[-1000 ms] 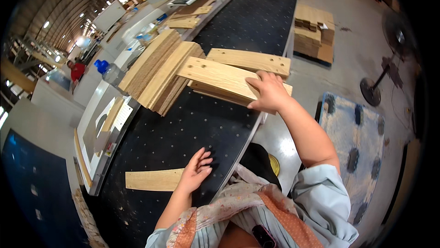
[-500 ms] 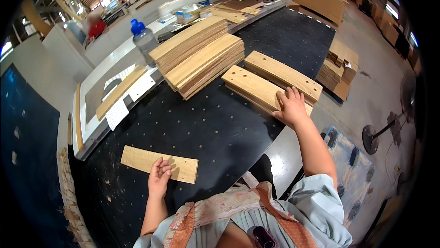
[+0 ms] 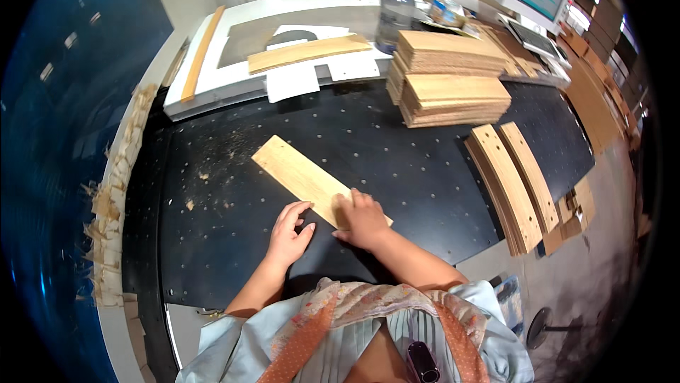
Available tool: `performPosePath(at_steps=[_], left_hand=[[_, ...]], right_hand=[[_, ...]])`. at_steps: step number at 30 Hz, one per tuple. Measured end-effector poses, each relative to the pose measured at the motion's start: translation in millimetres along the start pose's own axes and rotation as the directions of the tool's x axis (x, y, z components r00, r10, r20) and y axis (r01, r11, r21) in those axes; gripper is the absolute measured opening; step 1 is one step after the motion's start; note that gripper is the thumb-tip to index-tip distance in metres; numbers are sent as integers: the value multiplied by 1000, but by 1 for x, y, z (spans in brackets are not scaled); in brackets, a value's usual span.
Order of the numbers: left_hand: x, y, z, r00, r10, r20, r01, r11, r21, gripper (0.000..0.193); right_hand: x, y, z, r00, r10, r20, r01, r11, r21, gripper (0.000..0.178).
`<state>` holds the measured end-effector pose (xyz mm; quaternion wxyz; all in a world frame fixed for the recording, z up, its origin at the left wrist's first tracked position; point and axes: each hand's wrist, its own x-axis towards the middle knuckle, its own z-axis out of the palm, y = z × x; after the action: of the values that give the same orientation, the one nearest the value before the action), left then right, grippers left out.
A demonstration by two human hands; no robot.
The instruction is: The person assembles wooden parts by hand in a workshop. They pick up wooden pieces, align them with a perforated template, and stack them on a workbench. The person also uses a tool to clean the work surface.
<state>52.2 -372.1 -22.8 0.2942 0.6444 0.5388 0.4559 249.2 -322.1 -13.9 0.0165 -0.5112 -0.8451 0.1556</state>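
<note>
Head view: wooden slat lies diagonally, upper-left to lower-right.

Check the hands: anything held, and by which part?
Nothing is lifted. The right hand presses flat on the near end of the wooden board lying on the black table. The left hand rests beside that end, fingertips at its edge.

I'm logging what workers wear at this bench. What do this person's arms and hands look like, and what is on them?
Both the left hand and the right hand are bare: no gloves, and no rings or watch that I can make out. The forearms are uncovered too. Pale blue sleeves end near the elbows, under a floral apron with orange dotted straps.
</note>
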Motion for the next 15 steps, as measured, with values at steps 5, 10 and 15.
performPosePath(at_steps=[5,10,15], left_hand=[[18,15,-35,930,170,326,-349,688,636,64],[79,-9,-45,748,499,437,-655,452,606,41],[108,-22,-74,809,563,167,-548,622,559,27]], right_hand=[[1,21,-29,993,-116,12,108,950,293,79],[-2,24,-90,955,-164,247,13,856,517,74],[0,27,-186,967,-190,-168,253,783,569,66]])
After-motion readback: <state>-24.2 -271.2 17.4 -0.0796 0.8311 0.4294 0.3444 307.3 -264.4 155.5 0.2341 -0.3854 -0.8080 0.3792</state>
